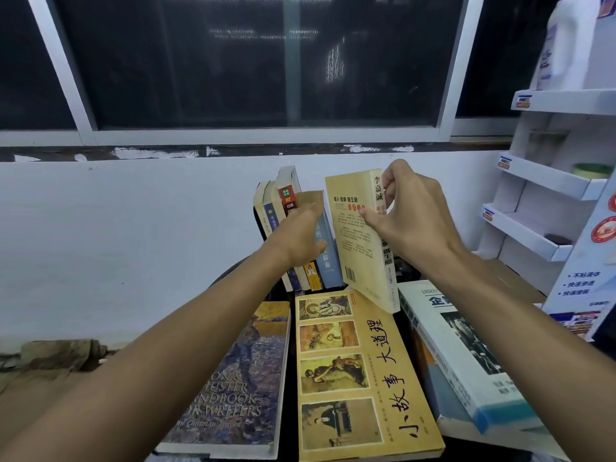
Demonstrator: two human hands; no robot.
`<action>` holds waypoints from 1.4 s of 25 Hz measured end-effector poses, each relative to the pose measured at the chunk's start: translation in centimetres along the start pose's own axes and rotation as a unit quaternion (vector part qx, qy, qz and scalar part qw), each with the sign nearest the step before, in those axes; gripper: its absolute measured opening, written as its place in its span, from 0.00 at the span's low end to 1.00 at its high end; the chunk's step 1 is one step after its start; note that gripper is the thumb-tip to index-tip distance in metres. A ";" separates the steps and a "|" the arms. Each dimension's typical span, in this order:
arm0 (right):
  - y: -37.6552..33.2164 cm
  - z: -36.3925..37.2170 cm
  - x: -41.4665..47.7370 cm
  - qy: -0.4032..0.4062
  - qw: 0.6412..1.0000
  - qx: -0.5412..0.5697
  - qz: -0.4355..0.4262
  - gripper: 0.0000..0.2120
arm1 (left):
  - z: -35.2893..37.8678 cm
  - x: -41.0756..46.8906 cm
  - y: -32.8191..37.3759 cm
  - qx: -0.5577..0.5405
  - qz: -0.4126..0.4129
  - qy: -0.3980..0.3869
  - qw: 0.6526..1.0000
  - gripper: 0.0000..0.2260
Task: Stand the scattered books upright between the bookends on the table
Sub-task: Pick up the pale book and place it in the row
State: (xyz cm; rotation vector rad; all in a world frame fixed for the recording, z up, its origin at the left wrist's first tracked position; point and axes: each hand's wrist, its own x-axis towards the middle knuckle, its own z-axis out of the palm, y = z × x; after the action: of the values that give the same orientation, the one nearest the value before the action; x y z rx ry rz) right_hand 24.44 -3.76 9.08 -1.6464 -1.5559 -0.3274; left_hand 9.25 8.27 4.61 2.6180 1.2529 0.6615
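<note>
The yellow book [361, 241] stands nearly upright in my right hand [411, 216], thumb on the back cover, fingers curled round the spine, its long axis tipped a little with the bottom corner over the flat books. The row [293, 228] of standing books lies just to its left, leaning left, and my left hand [301, 233] is pressed flat and open against the row's end, holding it back. I judge the move is a short slide leftward into the gap beside the blue book [328, 255]. Three books [353, 378] lie flat nearer me. I cannot make out the bookends.
</note>
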 end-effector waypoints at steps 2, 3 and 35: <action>0.0 0.5 0.4 0.000 1.000 -0.008 0.000 0.17 | 0.1 0.0 -0.2 -0.001 -0.003 0.004 1.000 0.29; 0.0 0.8 0.6 0.001 1.000 -0.012 0.000 0.17 | 0.1 -0.1 -0.2 -0.004 -0.003 0.007 1.000 0.29; 6.2 13.6 1.9 -0.008 0.994 0.107 -0.025 0.26 | 1.9 -0.2 -1.6 -0.010 0.032 0.040 0.999 0.36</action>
State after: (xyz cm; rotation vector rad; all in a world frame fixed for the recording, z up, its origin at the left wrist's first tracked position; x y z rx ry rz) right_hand 25.82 7.81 -0.50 -1.4490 -1.5872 -0.1677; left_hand 8.84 9.21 2.32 2.6503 1.1816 0.7930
